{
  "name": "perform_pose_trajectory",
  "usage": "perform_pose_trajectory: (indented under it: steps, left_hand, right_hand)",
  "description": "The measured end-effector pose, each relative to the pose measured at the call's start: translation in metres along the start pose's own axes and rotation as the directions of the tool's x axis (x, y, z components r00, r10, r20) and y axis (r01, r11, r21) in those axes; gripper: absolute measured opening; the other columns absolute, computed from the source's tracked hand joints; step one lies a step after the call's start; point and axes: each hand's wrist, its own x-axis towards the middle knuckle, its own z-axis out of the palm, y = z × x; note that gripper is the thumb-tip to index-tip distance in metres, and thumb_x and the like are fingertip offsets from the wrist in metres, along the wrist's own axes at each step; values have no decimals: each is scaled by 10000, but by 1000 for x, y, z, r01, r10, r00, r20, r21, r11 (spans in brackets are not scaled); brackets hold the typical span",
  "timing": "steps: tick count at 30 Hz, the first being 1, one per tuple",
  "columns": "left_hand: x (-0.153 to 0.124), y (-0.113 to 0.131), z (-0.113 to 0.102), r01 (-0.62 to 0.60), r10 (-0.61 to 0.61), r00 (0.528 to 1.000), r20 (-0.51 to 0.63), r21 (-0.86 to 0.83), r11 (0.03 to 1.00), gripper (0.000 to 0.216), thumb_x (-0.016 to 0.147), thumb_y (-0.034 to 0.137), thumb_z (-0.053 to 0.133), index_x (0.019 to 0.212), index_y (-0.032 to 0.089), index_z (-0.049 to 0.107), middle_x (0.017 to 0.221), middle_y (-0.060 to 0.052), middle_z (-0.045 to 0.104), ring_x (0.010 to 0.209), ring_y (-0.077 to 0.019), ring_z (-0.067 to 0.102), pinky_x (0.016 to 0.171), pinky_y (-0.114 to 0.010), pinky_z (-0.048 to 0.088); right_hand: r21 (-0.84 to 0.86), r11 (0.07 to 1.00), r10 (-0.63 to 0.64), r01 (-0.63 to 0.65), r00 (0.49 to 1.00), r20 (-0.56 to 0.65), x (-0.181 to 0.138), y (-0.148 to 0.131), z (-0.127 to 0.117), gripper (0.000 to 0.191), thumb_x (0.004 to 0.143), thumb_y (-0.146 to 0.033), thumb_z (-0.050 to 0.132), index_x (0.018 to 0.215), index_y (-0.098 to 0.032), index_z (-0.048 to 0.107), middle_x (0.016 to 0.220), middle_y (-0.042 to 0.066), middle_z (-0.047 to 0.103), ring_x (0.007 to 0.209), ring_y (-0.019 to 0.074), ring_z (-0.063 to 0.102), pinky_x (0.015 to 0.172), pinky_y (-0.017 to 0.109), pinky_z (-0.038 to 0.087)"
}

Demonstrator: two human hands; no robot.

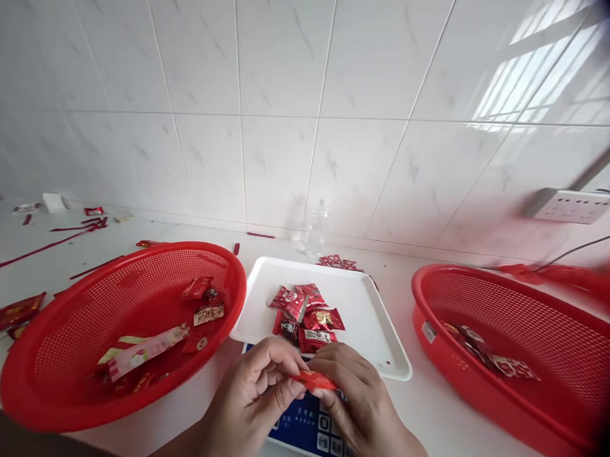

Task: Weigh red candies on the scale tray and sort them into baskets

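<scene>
A person stands at a white counter, both bare hands held together low at the near edge. Between the fingertips sits a small red candy wrapper (316, 381), pinched from both sides. Its long axis runs left to right, from one hand across to the other, roughly level. The left hand (252, 393) grips the wrapper's left end, thumb (284, 396) below and fingers curled over the top. The right hand (359, 400) grips the right end, fingers folded down over it, knuckles up. Both hands are closed on the wrapper, and neither is nearer than the other; the candy lies exactly between them, touching both.

The wrists come in from the bottom edge and angle toward each other, palms turned inward.

Directly under the fingers is a blue scale panel (322, 429) with buttons. Just beyond the fingertips, a white tray (377, 304) rests on the scale, with a small heap of red wrapped candies (306, 315) close to the knuckles. Off to the left of the left hand is a red mesh basket (54, 386) holding a few mixed sweets. Off to the right of the right hand is a second red basket (479, 394) with a few pieces. Beyond it all rises a white tiled wall (290, 88), with a power strip (568, 206) far right.
</scene>
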Motion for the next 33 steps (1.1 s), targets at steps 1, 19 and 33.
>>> perform_pose_trajectory:
  steps: [1, 19, 33]
  left_hand:
    - [3, -4, 0, -33, 33, 999, -5, 32, 999, 274, 933, 477, 577, 838, 221, 555, 868, -47, 659, 796, -167, 678, 733, -270, 592]
    - [18, -53, -29, -449, 598, 793, 116, 775, 445, 196, 930, 102, 557, 1091, 212, 572, 996, -42, 697, 1037, -221, 625, 1071, -441, 421]
    - [14, -56, -30, -405, 546, 834, 81, 763, 505, 218, 933, 94, 503, 1089, 234, 560, 979, -23, 738, 1070, -212, 654, 1102, -437, 396]
  right_hand:
    - [-23, 1000, 18, -18, 1000, -10, -1, 1, 0, 333, 1066, -353, 337, 1012, -202, 629, 816, 68, 727, 716, 180, 680, 660, 310, 576]
    - [-376, 894, 219, -246, 969, -113, -4, 21, 7, 198, 1005, -271, 495, 1077, -194, 662, 960, 97, 731, 865, 240, 693, 719, 391, 600]
    - [-373, 927, 82, -38, 991, 102, 13, 3, 26, 200, 949, -142, 544, 1115, -160, 653, 1066, 93, 752, 904, 244, 694, 793, 423, 579]
